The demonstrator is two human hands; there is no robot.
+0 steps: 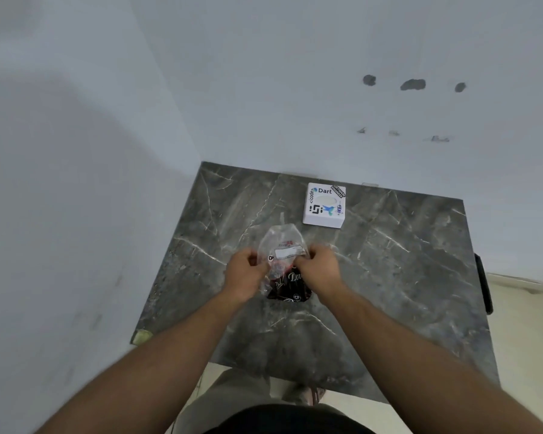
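Observation:
A clear plastic bag (283, 245) with a white label and a dark printed item inside its lower part sits at the middle of the grey marble table (389, 277). My left hand (245, 274) grips the bag's left edge with curled fingers. My right hand (318, 266) grips its right edge the same way. Both hands hold the bag just above the tabletop; I cannot tell if its bottom touches the surface.
A white square box (325, 205) covered in stickers lies beyond the bag, near the back wall. Walls close the table on the left and at the back. A dark object (483, 283) hangs off the table's right edge. Pale floor shows to the right.

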